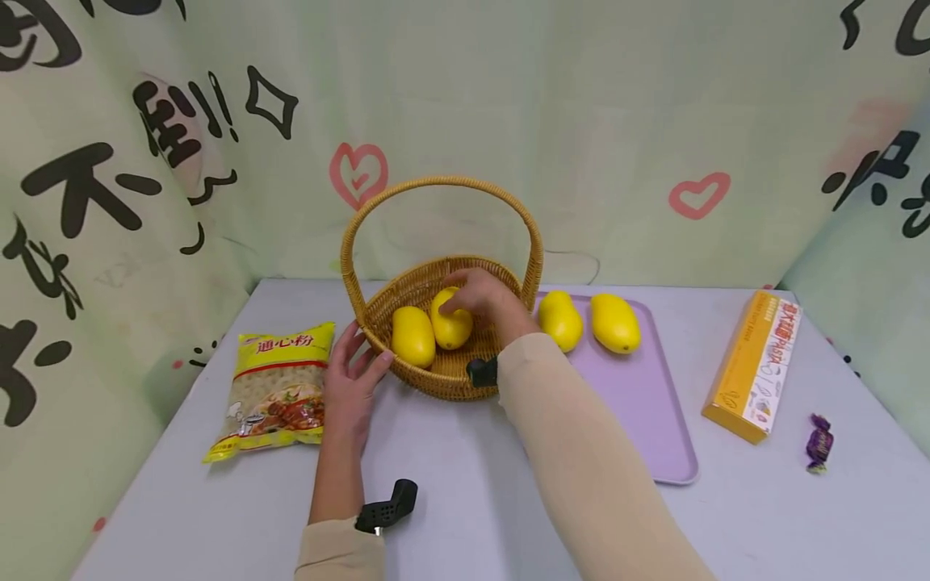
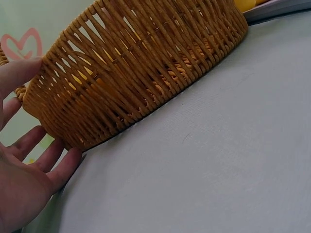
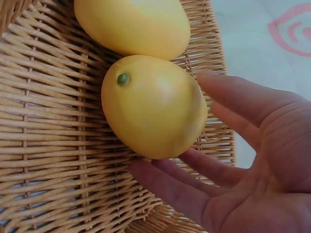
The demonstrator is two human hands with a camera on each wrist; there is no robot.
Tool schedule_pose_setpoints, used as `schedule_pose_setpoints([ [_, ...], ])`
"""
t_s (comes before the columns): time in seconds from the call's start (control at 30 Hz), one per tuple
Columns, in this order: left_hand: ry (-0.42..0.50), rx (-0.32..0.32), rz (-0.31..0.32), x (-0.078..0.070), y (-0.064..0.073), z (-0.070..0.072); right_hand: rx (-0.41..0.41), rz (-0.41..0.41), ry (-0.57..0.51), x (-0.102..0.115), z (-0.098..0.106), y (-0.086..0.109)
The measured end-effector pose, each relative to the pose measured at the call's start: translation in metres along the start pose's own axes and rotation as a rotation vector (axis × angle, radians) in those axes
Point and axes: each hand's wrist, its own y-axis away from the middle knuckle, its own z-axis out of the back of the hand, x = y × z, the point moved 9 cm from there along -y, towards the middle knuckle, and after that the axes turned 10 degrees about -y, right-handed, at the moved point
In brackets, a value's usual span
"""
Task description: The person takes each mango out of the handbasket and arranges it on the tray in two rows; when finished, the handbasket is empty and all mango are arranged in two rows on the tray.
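A wicker basket (image 1: 465,391) with a tall arched handle holds two yellow mangoes, one mango (image 1: 412,337) on the left and another mango (image 3: 153,107) beside it. My left hand (image 1: 352,387) rests on the basket's left end, thumb at the rim and fairly straight fingers spread along the woven side. Inside the basket, my right hand (image 3: 252,160) is around the right mango. Its thumb lies at one side of that fruit and its loosely extended fingers reach under the other, without a closed grip.
A lilac tray (image 1: 661,428) right of the basket bears two more mangoes (image 1: 615,323). A yellow pasta bag (image 1: 279,391) lies beside my left hand. Farther right are an orange pasta box (image 1: 756,363) and a purple-wrapped candy (image 1: 819,444). A printed curtain (image 1: 610,145) hangs behind the table.
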Motion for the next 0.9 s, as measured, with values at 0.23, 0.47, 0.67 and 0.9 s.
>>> schedule_pose_setpoints([
  [0.23,-0.007,0.003,-0.012,0.0,0.0,-0.002,0.016,-0.016,0.003,-0.004,-0.001,0.001],
  [0.47,-0.011,-0.007,-0.017,-0.001,0.0,-0.001,-0.04,0.084,0.06,0.011,0.01,0.009],
  [0.67,-0.025,-0.008,0.001,0.0,0.001,-0.002,-0.06,0.142,0.044,0.022,0.02,0.022],
  [0.9,-0.024,-0.003,0.0,-0.002,0.003,-0.003,-0.091,0.188,0.006,0.032,0.032,0.044],
])
